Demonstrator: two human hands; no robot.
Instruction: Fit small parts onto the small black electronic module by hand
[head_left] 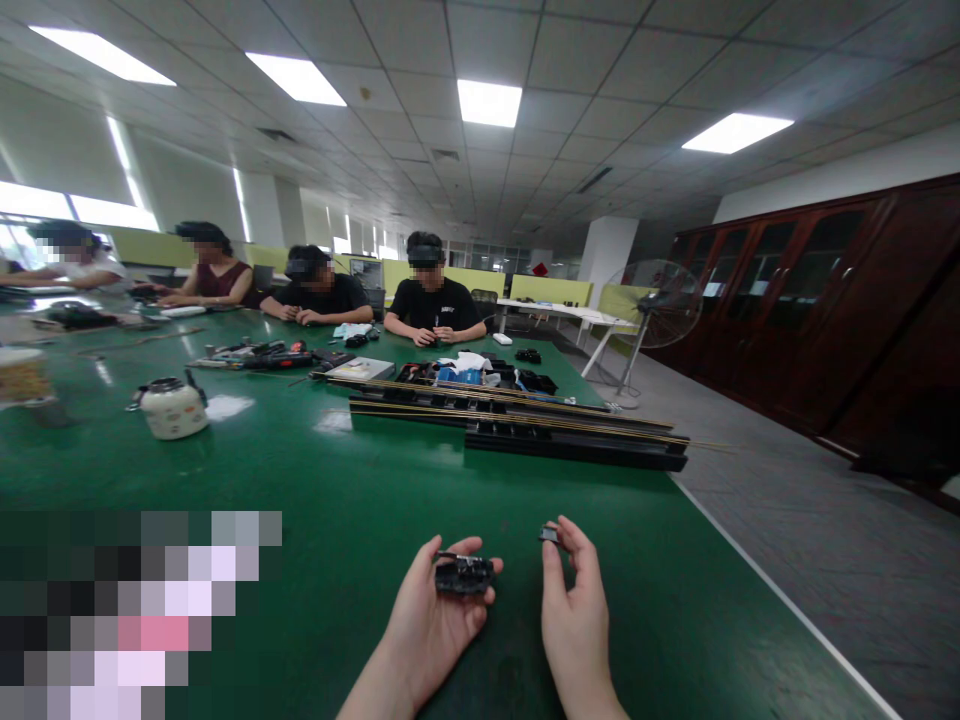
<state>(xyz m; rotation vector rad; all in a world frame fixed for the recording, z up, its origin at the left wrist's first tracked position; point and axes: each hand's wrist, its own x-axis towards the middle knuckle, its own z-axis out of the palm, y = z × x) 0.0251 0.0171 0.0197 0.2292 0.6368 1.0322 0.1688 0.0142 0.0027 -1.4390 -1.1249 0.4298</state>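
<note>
My left hand (439, 620), palm up, has its fingers curled round a small black plastic part (463, 574) with an uneven, hollow-looking upper side. Its exact kind is too small to make out. To the right, my right hand (576, 600) pinches a little dark rectangular piece with a greyish face (550, 534) between thumb and fingertips. A gap separates the two pieces. Both hands are above the green table (337, 600), near its front right side.
Long black channels (577, 448) with thin brass-coloured rods lie ahead. Behind them are a blue packet (459, 377), a white box (364, 369) and tools (259, 356). A pale pot (174, 408) stands left. Several people sit along the far side. A fan (649, 305) stands beyond the right edge.
</note>
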